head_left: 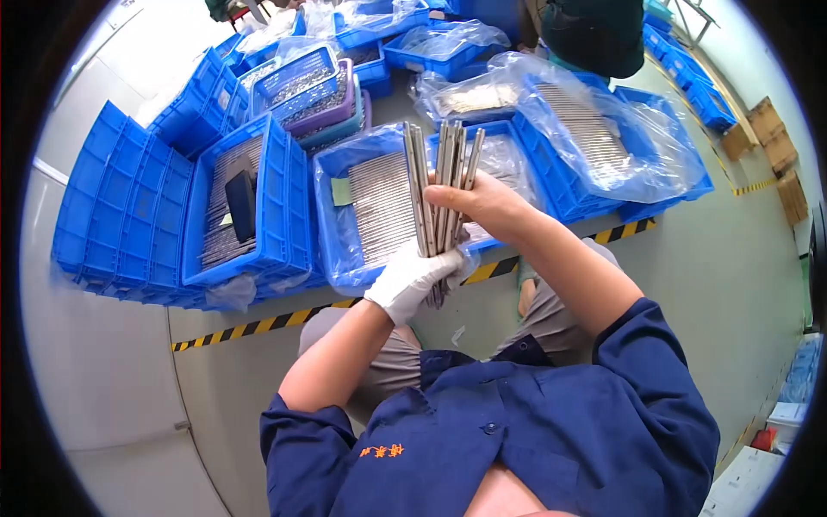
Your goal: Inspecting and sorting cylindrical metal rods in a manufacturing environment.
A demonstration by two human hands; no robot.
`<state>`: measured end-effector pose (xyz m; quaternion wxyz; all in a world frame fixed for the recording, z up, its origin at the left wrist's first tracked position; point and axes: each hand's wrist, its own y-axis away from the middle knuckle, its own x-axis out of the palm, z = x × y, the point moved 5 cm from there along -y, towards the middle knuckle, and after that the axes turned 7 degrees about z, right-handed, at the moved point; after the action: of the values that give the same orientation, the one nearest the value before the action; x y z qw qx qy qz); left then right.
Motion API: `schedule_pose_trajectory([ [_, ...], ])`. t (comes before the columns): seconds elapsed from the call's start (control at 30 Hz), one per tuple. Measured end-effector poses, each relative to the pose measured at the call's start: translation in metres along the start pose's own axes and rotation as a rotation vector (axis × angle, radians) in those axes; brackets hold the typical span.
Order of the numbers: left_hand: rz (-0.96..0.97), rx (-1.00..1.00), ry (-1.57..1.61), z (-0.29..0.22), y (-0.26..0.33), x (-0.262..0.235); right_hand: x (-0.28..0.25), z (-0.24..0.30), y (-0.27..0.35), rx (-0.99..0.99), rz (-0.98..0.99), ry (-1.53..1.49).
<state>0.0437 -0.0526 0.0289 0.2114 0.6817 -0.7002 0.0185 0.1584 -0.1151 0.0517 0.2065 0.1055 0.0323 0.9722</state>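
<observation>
A bundle of long silvery metal rods (446, 164) stands roughly upright between my hands. My left hand (412, 280), in a white glove, is closed around its lower part. Higher up, my bare right hand (482, 205) wraps the bundle from the right, thumb across the front. The rods' tops are uneven, and a few on the left lean slightly apart from the others. Just behind them is a plastic-lined blue crate (332, 274) with rows of similar rods (379, 211) and a pale green slip (342, 191). My hands and the bundle hide part of that crate.
On the left, a blue crate (274, 185) of rods has a dark flat object (242, 205) on top, beside stacked blue crates (112, 207). More bagged rods (586, 129) lie at right. Black-and-yellow floor tape (258, 327) runs before the crates. Another person (593, 34) is beyond.
</observation>
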Motion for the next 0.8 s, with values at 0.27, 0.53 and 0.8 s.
schedule_pose_trajectory([
  [0.27, -0.103, -0.016, -0.085, 0.018, -0.026, -0.055, -0.004, -0.027, -0.041, 0.061, 0.016, -0.119],
  [0.53, -0.021, -0.125, 0.221, 0.032, -0.033, -0.075, -0.013, -0.047, -0.062, 0.131, 0.074, -0.130],
  [0.8, -0.072, -0.096, 0.147, 0.027, -0.040, -0.081, -0.021, -0.040, -0.062, 0.162, 0.036, -0.030],
])
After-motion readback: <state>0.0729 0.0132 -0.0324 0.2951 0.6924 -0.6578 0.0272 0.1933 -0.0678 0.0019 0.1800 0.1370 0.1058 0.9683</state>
